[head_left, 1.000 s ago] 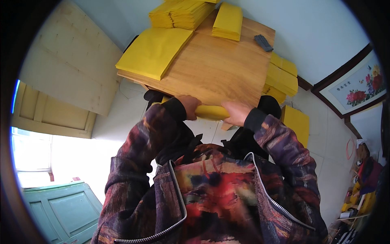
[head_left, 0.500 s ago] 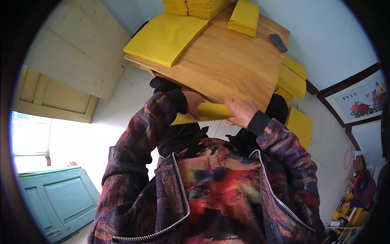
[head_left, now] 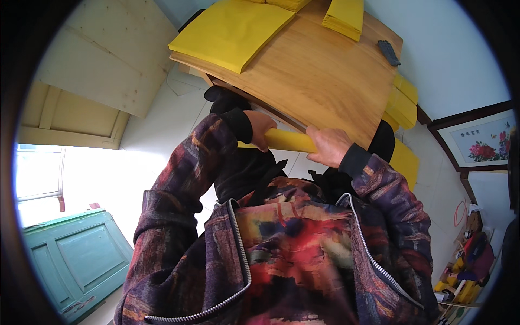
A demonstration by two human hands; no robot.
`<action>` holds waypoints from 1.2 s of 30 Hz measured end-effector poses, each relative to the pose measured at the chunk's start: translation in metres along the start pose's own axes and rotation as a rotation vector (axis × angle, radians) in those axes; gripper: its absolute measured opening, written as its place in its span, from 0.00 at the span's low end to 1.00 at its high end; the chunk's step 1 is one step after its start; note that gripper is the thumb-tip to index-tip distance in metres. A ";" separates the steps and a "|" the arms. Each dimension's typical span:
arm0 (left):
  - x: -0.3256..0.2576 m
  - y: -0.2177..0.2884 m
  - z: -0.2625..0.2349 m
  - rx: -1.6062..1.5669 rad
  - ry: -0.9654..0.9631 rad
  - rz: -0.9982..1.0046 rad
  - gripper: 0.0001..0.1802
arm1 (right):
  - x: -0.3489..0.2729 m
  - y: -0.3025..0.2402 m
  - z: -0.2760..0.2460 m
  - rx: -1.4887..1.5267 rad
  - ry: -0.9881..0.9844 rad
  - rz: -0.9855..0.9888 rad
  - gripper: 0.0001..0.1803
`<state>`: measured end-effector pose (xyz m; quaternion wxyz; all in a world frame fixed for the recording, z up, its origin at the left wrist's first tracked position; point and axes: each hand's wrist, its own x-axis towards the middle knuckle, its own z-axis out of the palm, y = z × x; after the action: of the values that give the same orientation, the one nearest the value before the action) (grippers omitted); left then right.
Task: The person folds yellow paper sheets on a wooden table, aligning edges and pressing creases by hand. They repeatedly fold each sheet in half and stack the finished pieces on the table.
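Head view: yellow bundle gripped at 2 ends.
From my remote post I see the left hand and right hand closed around it, likely to keep it level. Table ahead of them; yellow stack ahead-left, presumably for easy reach. Shelf, far right: jumbled contents, too small to name.

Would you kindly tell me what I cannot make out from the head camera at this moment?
In the head view:
- Parts of the held yellow piece: covered by the left hand and right hand.
- Far end of the narrow yellow stack: cut off by the upper edge.
- Outside the window: lost in glare.
- Individual items in the clutter, lower right: too small near the rim.
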<state>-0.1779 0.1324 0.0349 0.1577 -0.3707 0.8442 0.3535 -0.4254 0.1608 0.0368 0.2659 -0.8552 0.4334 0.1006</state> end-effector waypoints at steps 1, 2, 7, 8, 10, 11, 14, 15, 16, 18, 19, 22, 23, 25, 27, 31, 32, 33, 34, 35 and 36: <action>-0.002 -0.002 -0.001 -0.015 0.027 -0.003 0.22 | 0.003 -0.001 0.000 -0.015 0.030 -0.009 0.26; -0.005 -0.002 0.000 0.058 0.075 -0.008 0.22 | 0.008 0.001 -0.002 0.117 -0.113 -0.027 0.27; -0.011 -0.007 0.011 0.265 0.273 -0.081 0.20 | 0.030 0.013 0.001 0.676 -0.509 -0.056 0.30; -0.012 -0.011 0.014 0.253 0.279 -0.086 0.20 | 0.032 0.011 0.004 0.654 -0.465 -0.072 0.30; -0.014 -0.021 0.019 0.233 0.308 -0.097 0.20 | 0.035 0.004 0.008 0.545 -0.383 -0.048 0.28; -0.015 -0.028 0.020 0.186 0.227 -0.096 0.20 | 0.036 -0.002 0.009 0.411 -0.250 -0.101 0.26; -0.021 -0.042 0.018 0.032 0.024 -0.071 0.21 | 0.031 -0.017 0.014 0.056 0.002 -0.086 0.21; -0.024 -0.043 0.018 0.024 0.043 -0.073 0.22 | 0.030 -0.021 0.015 0.033 0.016 -0.067 0.22; -0.027 -0.044 0.018 0.024 0.062 -0.082 0.22 | 0.030 -0.024 0.017 0.009 0.033 -0.045 0.22; -0.031 -0.040 0.018 0.069 0.100 -0.111 0.22 | 0.028 -0.026 0.020 0.046 0.065 -0.075 0.24; -0.032 -0.037 0.020 0.110 0.121 -0.133 0.21 | 0.029 -0.026 0.022 0.105 0.077 -0.131 0.25; -0.032 -0.025 0.025 0.279 0.281 -0.096 0.18 | 0.028 -0.020 0.023 0.436 -0.177 -0.077 0.27; -0.031 -0.021 0.028 0.342 0.345 -0.066 0.17 | 0.026 -0.018 0.022 0.584 -0.304 -0.036 0.28; -0.029 -0.014 0.031 0.337 0.421 -0.059 0.17 | 0.023 -0.017 0.020 0.729 -0.382 0.000 0.29; -0.028 -0.009 0.031 0.313 0.356 -0.099 0.18 | 0.017 -0.019 0.019 0.726 -0.381 0.040 0.29; -0.028 -0.001 0.027 0.218 0.122 -0.172 0.19 | 0.001 -0.026 0.020 0.012 0.069 -0.153 0.20; -0.028 0.000 0.026 0.220 0.170 -0.166 0.19 | -0.003 -0.026 0.018 -0.041 0.121 -0.115 0.18; -0.029 0.000 0.026 0.225 0.221 -0.156 0.19 | -0.005 -0.026 0.017 -0.059 0.135 -0.099 0.19; -0.030 0.000 0.025 0.234 0.234 -0.177 0.18 | -0.007 -0.025 0.015 -0.081 0.158 -0.081 0.19; -0.031 -0.001 0.025 0.246 0.249 -0.194 0.18 | -0.009 -0.023 0.013 -0.112 0.184 -0.057 0.20; -0.033 -0.003 0.025 0.257 0.264 -0.210 0.17 | -0.011 -0.020 0.011 -0.112 0.167 -0.054 0.20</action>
<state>-0.1534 0.1657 0.0333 0.1278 -0.4766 0.8524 0.1731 -0.4157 0.1843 0.0395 0.1832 -0.8855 0.4245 0.0461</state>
